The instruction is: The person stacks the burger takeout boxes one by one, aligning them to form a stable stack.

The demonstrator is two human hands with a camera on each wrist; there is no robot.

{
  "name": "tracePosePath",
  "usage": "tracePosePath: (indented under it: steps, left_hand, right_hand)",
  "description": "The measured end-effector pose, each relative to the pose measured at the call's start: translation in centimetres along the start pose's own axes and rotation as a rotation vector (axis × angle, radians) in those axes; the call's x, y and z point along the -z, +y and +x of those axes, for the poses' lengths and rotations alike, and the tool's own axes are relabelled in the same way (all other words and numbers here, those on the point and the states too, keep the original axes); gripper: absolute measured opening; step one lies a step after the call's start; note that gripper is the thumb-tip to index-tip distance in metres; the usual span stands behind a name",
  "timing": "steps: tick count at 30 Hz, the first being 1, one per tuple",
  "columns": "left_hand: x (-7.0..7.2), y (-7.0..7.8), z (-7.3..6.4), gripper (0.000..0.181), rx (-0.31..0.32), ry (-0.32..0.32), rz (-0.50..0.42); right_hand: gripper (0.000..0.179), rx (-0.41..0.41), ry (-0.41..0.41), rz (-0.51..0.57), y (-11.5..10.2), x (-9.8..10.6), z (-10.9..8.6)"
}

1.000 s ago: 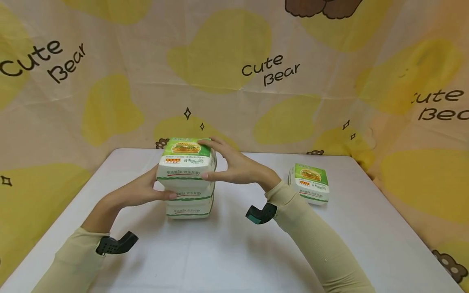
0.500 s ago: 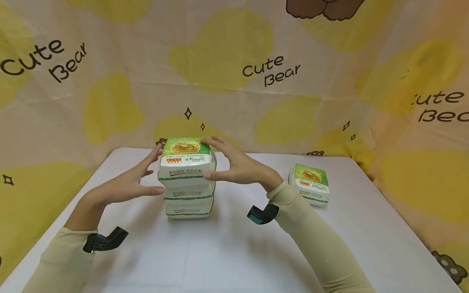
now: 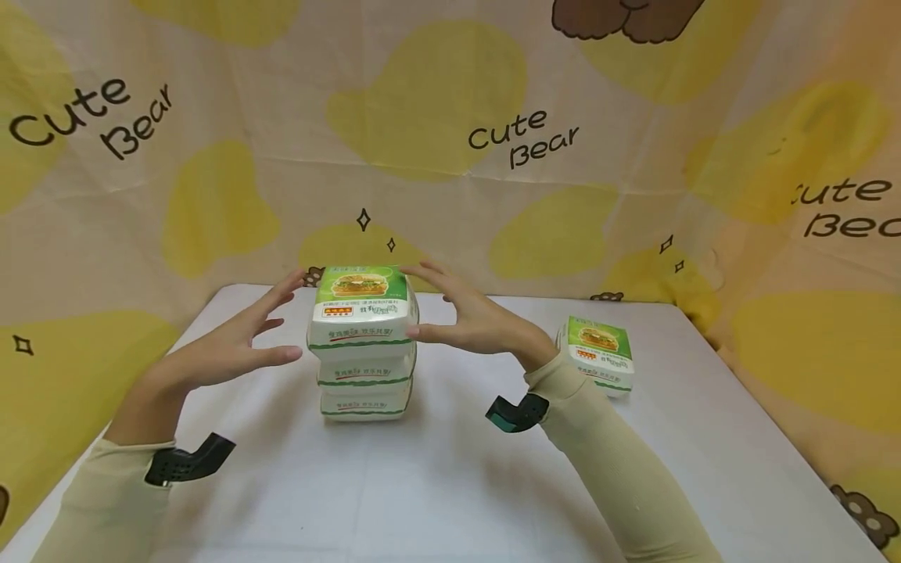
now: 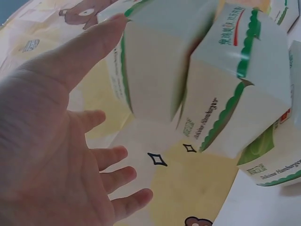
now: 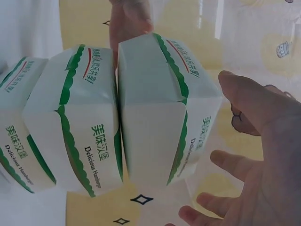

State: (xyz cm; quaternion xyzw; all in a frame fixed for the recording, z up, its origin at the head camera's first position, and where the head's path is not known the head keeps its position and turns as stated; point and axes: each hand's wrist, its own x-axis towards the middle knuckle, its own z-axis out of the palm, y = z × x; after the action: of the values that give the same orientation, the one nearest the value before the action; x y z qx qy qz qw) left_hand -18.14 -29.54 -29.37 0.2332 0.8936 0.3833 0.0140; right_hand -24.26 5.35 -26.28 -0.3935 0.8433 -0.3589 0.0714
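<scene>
Three burger boxes stand stacked left of the table's middle, white with green scalloped trim. The top burger box (image 3: 362,317) shows a burger picture on its green lid; under it are the middle burger box (image 3: 364,371) and the bottom burger box (image 3: 364,404). My left hand (image 3: 225,344) is left of the stack, fingers spread and apart from it; the left wrist view shows its palm facing the top box. On the other side, my right hand (image 3: 479,320) has its fingertips right at the top box's right edge, fingers extended; in the right wrist view nothing lies within its grasp.
A fourth burger box (image 3: 598,353) sits on the white table (image 3: 450,477) to the right, beyond my right forearm. A patterned cloth (image 3: 422,102) with yellow patches hangs behind the table. Each wrist wears a black camera mount (image 3: 190,460).
My left hand has let go of the stack and drawn away to the left. The right hand has slid slightly right, its fingers coming off the top box's lid. The stack stays standing.
</scene>
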Motion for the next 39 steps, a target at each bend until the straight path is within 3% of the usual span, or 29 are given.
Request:
tracePosePath:
  steps: [11,24,32,39]
  left_hand:
    - [0.6,-0.2,0.3,0.068,-0.119,0.202,0.003]
    - [-0.2,0.3,1.2,0.045,-0.203,0.441,-0.150]
    - [-0.9,0.9,1.6,0.039,-0.234,0.493,-0.280]
    - [-1.4,0.9,1.8,0.036,-0.228,0.532,-0.261]
  right_hand:
    - [0.075,0.010,0.058,0.015,1.6,0.5,-2.8]
    - [0.069,0.009,0.145,-0.015,4.1,1.1,-5.6]
    - [0.069,-0.016,0.187,-0.008,6.3,1.8,-7.5]
    - [0.065,-0.024,0.238,0.041,7.7,1.8,-8.6]
